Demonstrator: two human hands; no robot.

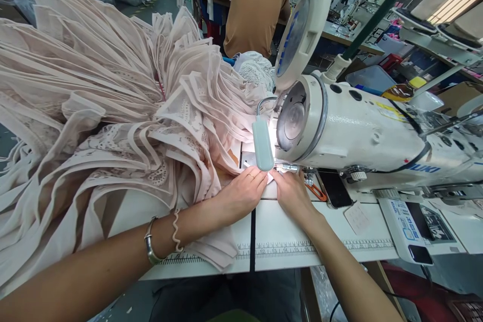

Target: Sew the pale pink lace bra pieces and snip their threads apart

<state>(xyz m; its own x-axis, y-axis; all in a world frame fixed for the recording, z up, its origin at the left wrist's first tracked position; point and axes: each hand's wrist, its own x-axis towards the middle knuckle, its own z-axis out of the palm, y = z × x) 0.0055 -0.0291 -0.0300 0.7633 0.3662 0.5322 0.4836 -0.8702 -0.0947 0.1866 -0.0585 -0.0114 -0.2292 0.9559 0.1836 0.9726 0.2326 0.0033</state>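
Both my hands meet at the needle area of a white sewing machine (350, 121). My left hand (245, 188) has its fingers closed on the edge of a pale pink fabric piece (270, 178), just below a small lamp (263, 145). Close beside it, my right hand (292, 192) pinches the same piece from the right. The lamp and my fingers hide the needle and most of the piece. A large heap of pale pink lace garments (181, 126) spreads over the left of the table and up to my left forearm.
A phone (334, 188) and orange thread snips (316, 192) lie right of my right hand. A control panel (405, 231) sits at the table's right. A printed ruler (287, 250) runs along the front edge. Another person (254, 5) sits ahead, back turned.
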